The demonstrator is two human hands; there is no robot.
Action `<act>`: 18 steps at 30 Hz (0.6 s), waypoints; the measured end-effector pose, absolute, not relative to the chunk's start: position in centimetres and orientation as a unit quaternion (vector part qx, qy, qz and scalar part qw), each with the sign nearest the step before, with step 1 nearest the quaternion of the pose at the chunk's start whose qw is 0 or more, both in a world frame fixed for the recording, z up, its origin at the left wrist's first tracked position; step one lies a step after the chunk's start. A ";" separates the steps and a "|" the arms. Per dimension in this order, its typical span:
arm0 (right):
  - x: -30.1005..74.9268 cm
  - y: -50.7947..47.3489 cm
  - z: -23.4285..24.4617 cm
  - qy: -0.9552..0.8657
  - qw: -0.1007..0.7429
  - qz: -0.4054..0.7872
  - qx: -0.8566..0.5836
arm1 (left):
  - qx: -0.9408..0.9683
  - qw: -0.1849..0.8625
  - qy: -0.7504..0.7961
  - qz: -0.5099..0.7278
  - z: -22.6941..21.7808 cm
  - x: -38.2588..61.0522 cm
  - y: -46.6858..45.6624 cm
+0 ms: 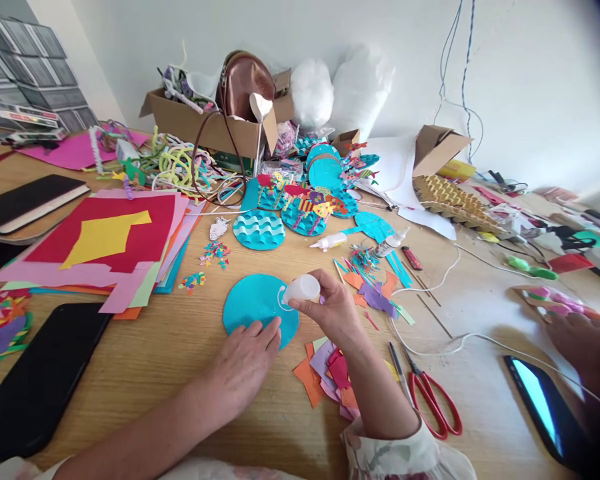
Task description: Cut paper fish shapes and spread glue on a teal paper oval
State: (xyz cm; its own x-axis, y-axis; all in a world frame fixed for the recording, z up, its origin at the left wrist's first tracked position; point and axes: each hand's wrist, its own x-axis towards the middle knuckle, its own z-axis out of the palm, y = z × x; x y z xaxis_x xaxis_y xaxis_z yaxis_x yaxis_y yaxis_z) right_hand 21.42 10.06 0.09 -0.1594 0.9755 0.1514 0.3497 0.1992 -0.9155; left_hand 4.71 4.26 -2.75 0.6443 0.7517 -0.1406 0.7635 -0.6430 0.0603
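A round turquoise paper disc [253, 293] lies flat on the wooden table in front of me. My left hand [247, 357] rests on its lower edge, fingers stretched out and flat. In my right hand [335, 307] is a small white glue bottle [303, 288], gripped between thumb and fingers and tipped over the disc's right side. A curved white line of glue [282, 300] shows on the disc beside the bottle's tip. Beyond the disc sits a turquoise round piece [259, 233] with white wavy strips.
Red-handled scissors [433, 403] and paper scraps [325, 373] lie near my right forearm. Stacked coloured sheets [100, 233] and a black phone [45, 373] are on the left. Another glue bottle [330, 241] lies farther back. Another person's hand [580, 340] is at far right.
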 end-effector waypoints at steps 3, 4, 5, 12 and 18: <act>21.6 10.1 -0.1 -0.661 0.402 0.377 -0.510 | 0.904 0.060 0.419 -0.054 -2.5 4.9 4.4; 21.6 10.1 -0.1 -0.662 0.400 0.373 -0.512 | 0.905 0.061 0.417 -0.051 -2.5 4.9 4.4; 21.7 10.1 -0.2 -0.664 0.397 0.370 -0.514 | 0.906 0.062 0.416 -0.048 -2.5 4.9 4.4; 21.7 10.2 -0.4 -0.679 0.383 0.346 -0.522 | 0.908 0.057 0.414 -0.030 -3.2 4.9 4.3; 21.8 10.1 -0.4 -0.689 0.372 0.332 -0.526 | 0.909 0.023 0.415 -0.021 -3.9 5.2 4.1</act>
State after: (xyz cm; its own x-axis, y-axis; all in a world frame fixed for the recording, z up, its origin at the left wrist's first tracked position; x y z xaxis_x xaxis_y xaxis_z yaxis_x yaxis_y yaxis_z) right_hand 21.77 10.09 -0.35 -0.1706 0.9717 0.1634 0.4781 0.2266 -0.8486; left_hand 5.22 4.10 -3.90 0.6541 0.7542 -0.0569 0.7562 -0.6539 0.0249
